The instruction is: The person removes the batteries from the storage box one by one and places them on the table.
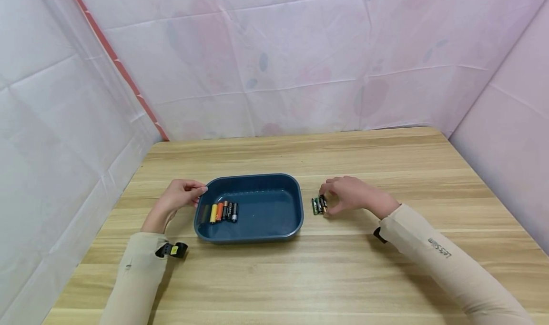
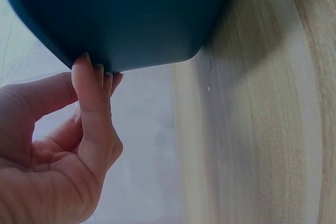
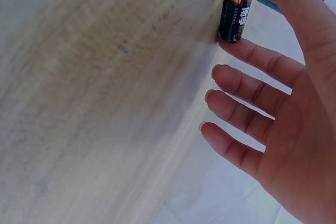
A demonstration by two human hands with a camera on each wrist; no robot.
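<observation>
A dark blue tray [image 1: 296,191] sits mid-table with several batteries [image 1: 220,212] lined up at its left end. My left hand [image 1: 185,194] rests beside the tray's far left corner. Its straight fingertips [image 2: 90,74] touch the tray's outer wall [image 2: 121,19], with the thumb held apart. Just right of the tray lies a small cluster of batteries [image 1: 316,206] on the wood. My right hand [image 1: 326,205] is over this cluster. In the right wrist view it pinches a black-and-gold battery [image 3: 236,14] between thumb and index finger [image 3: 252,56]; the other fingers are spread loosely.
The wooden table [image 1: 343,277] is enclosed by pinkish-white sheet walls [image 1: 300,58] at the back and on both sides. Bare wood stretches in front of the tray and behind it.
</observation>
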